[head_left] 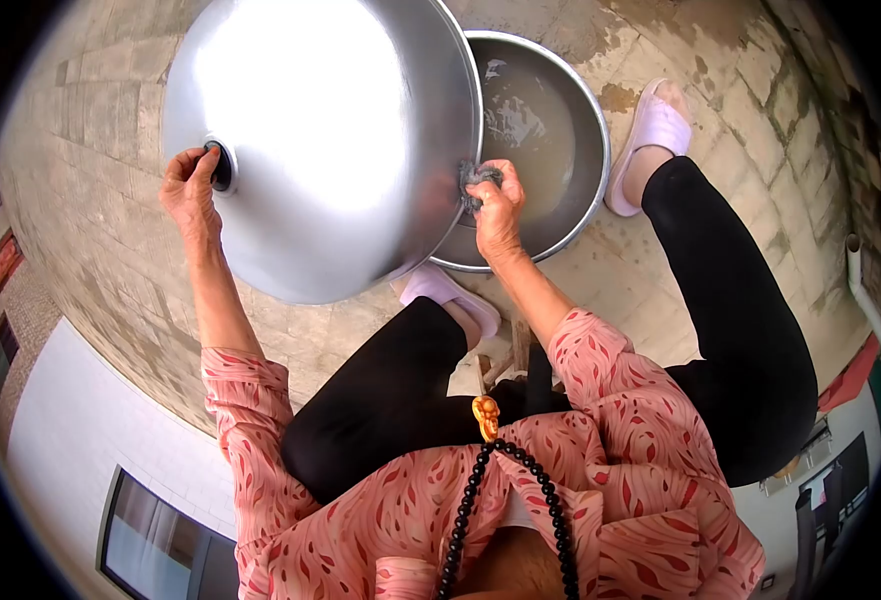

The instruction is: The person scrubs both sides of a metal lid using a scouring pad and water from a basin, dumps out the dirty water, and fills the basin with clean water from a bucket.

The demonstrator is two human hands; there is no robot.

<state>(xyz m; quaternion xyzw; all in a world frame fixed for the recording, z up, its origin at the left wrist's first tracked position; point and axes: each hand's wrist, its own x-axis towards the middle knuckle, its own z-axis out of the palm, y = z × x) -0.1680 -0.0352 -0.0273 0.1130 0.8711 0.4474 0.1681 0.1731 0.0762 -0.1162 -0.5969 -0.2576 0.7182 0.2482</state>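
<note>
A large shiny metal lid (310, 240) is tilted up at the upper left, partly over a round metal basin (588, 160) that holds cloudy water. My left hand (192, 190) pinches the dark knob (222, 167) on the lid's left side. At the lid's right rim, my right hand (500, 208) grips a grey scouring pad (472, 182) and presses it against the metal edge. The lid hides the basin's left part.
Both feet in light purple slippers (657, 128) rest on the stone-paved ground (110, 130), one on the basin's right, the other just below it. Damp patches mark the paving at the top. A white pipe (865, 295) stands at the far right.
</note>
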